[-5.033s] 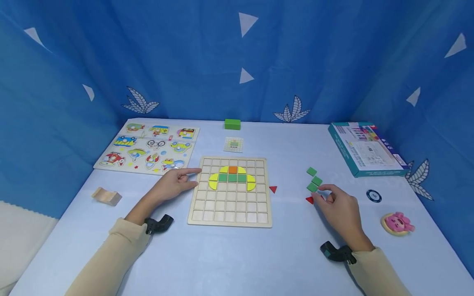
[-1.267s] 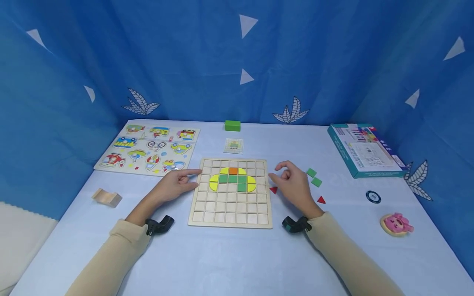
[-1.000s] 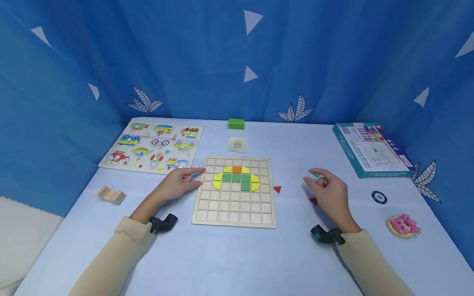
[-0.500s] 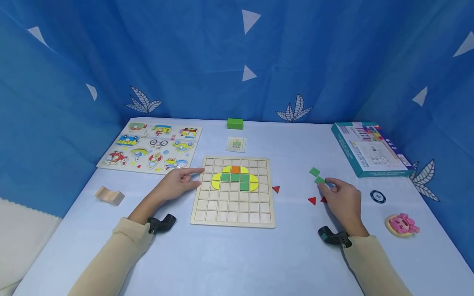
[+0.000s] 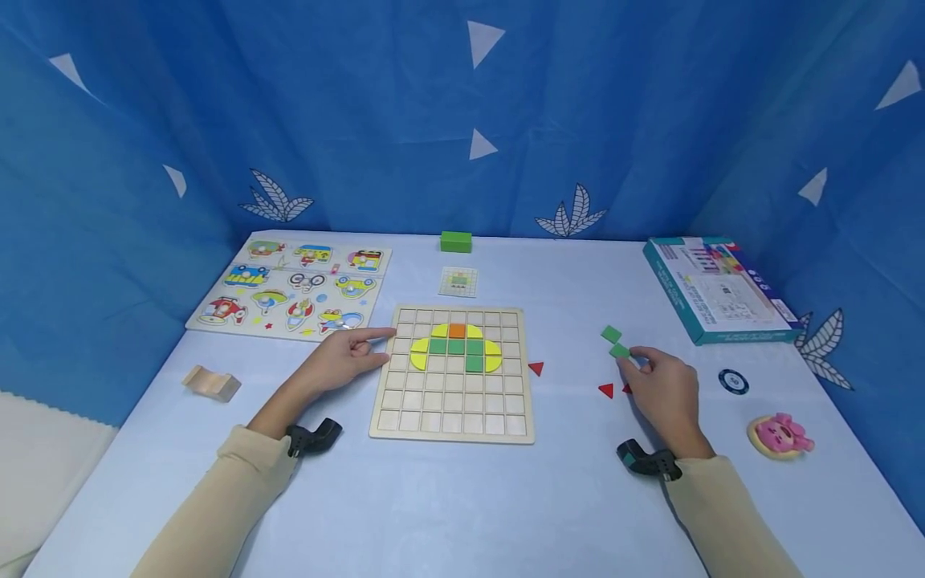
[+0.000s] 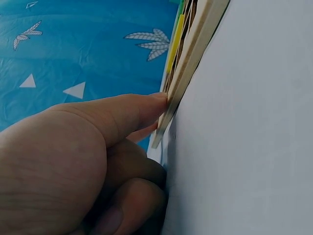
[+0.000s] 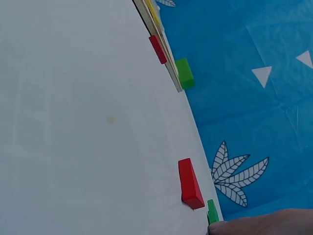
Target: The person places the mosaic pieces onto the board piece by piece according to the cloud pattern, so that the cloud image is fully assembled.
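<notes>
My left hand (image 5: 340, 363) touches the left edge of the wooden grid board (image 5: 451, 417) with thumb and index finger; its other fingers are bent under. On the board sit yellow quarter-circles (image 5: 420, 361), an orange square (image 5: 457, 331) and several green squares (image 5: 474, 363). To the right, my right hand (image 5: 663, 397) pinches a loose green square tile (image 5: 619, 351) at table level; the right wrist view shows the thumb against that green tile (image 7: 212, 211). Another green square (image 5: 610, 333) lies just behind. Red triangles (image 5: 605, 390) lie nearby, one partly hidden by the hand.
A pattern card (image 5: 458, 282) and a green block (image 5: 456, 242) are behind the board. A vehicle puzzle (image 5: 289, 289) and wooden block (image 5: 211, 384) are at left. At right are a box (image 5: 723, 289), a round disc (image 5: 733, 381) and a pink toy (image 5: 780, 436).
One green square has gone from the loose group onto the board since the oldest frame. My right hand has moved from beside the board back right to another green tile. The left hand stays put.
</notes>
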`<state>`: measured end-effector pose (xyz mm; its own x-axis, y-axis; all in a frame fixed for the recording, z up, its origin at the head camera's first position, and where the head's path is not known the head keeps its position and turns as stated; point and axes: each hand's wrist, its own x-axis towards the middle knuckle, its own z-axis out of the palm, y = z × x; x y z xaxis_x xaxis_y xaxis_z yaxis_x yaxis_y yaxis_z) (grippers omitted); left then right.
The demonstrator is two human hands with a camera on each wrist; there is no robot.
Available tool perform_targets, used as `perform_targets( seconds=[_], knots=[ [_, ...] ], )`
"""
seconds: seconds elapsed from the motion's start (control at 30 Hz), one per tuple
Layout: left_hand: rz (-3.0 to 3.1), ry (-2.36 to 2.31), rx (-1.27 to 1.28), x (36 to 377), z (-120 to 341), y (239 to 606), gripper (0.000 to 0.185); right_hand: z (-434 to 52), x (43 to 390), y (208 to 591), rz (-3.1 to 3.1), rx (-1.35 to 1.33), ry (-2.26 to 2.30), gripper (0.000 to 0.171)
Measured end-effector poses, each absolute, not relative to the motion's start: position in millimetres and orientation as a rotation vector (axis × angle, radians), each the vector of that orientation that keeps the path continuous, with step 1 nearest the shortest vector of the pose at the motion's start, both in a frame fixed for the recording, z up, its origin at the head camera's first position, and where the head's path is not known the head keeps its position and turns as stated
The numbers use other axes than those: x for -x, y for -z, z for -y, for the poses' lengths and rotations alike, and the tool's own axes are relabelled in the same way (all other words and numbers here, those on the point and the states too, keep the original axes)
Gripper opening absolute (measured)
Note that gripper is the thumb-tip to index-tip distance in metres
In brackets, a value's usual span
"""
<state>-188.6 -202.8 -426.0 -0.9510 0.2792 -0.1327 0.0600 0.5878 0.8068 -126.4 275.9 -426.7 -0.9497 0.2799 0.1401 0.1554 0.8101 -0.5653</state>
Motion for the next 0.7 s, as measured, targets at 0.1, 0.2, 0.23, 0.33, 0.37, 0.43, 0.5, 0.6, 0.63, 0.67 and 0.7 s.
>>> perform_targets(
  seconds=[0.1, 0.2, 0.23, 0.33, 0.37, 0.43, 0.5, 0.6, 0.63, 0.67, 0.7],
  knots=[
    [-2.57, -1.301, -0.289, 189, 204, 427, 0.045, -275, 127, 427, 2.778, 0.333, -0.843, 0.037],
    [-2.563, -1.31, -0.295, 190, 204, 427, 0.045, -273, 126, 427, 2.772, 0.329, -0.853, 0.038],
    [-2.562, -1.31, -0.296, 190, 204, 428, 0.045, -273, 126, 428, 2.77, 0.32, -0.845, 0.037],
    [-2.563, -1.309, -0.29, 190, 204, 428, 0.045, -269, 126, 428, 2.75, 0.273, -0.802, 0.036],
    [-2.563, -1.308, -0.288, 190, 204, 428, 0.045, -267, 125, 428, 2.738, 0.25, -0.783, 0.036],
    [-2.564, -1.309, -0.282, 190, 204, 428, 0.046, -263, 125, 428, 2.711, 0.203, -0.762, 0.034],
    [-2.561, -1.311, -0.28, 190, 204, 427, 0.046, -257, 125, 428, 2.687, 0.157, -0.778, 0.032],
    [-2.557, -1.311, -0.28, 189, 204, 427, 0.046, -244, 124, 428, 2.684, 0.061, -0.833, 0.03],
    [-2.557, -1.31, -0.281, 189, 204, 427, 0.045, -238, 124, 428, 2.692, 0.026, -0.849, 0.03],
    [-2.558, -1.308, -0.285, 189, 204, 427, 0.045, -233, 124, 428, 2.7, -0.008, -0.86, 0.03],
    [-2.559, -1.306, -0.287, 189, 204, 427, 0.045, -228, 125, 428, 2.708, -0.042, -0.863, 0.031]
  ],
)
